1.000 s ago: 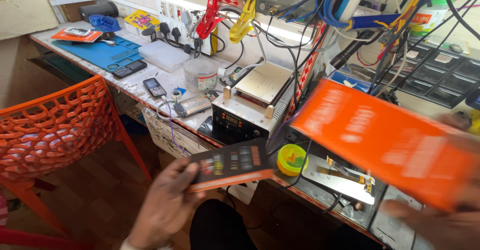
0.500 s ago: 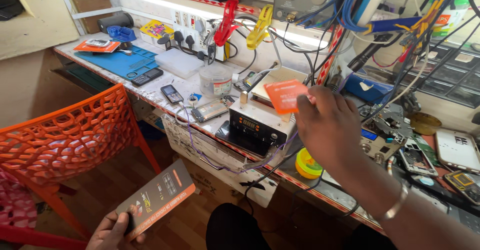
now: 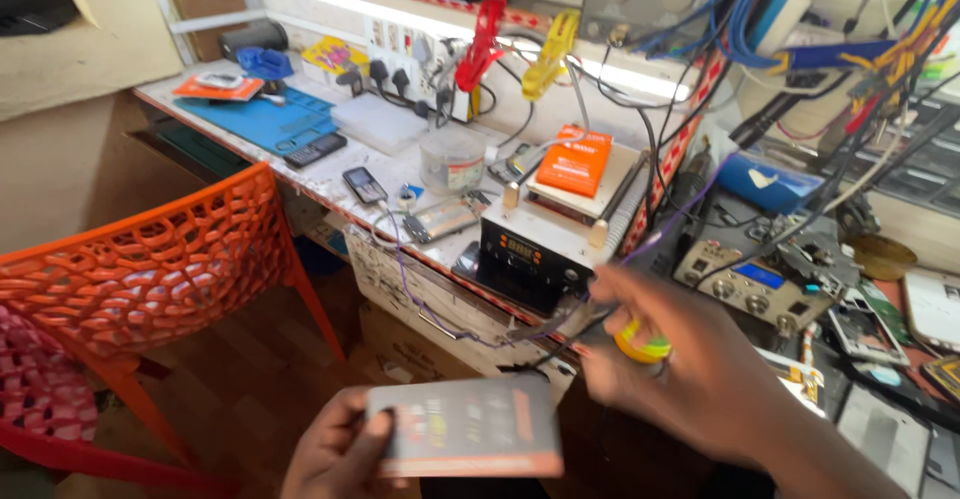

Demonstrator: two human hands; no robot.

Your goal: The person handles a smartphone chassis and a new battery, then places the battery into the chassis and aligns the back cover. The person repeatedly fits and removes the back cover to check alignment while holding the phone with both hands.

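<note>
Closest to the camera, the left hand [image 3: 335, 449] holds a flat box [image 3: 465, 427]. The box is dark with an orange stripe at one end. The fingers are closed on its left edge, and the box is held low, in front of the desk [image 3: 400, 174], over the floor.

Next to it, a bit higher, is the right hand [image 3: 675, 364]. It is blurry. Its fingers are bent loosely, and it holds nothing that can be seen. It is in the air just in front of the desk edge. A roll of yellow and green tape [image 3: 643, 344] peeks out from behind it. Thin wires hang near the fingertips, but I cannot tell if the hand touches them.

On the left side stands an orange chair [image 3: 150, 279] with a back full of holes.

A little farther, on the desk, sits a black and silver machine [image 3: 545, 244] with a flat top. A small orange box [image 3: 574, 160] lies on that top, well apart from both hands. To the left of the machine are a clear tub [image 3: 452, 159], a small dark phone [image 3: 364, 185] and another black phone [image 3: 314, 149].

Farther back lies a blue mat [image 3: 262, 119]. At the very back, a red clamp [image 3: 480, 44] and a yellow clamp [image 3: 548, 54] hang by a long bright light. Many blue cables [image 3: 750, 4] hang on the right.
</note>
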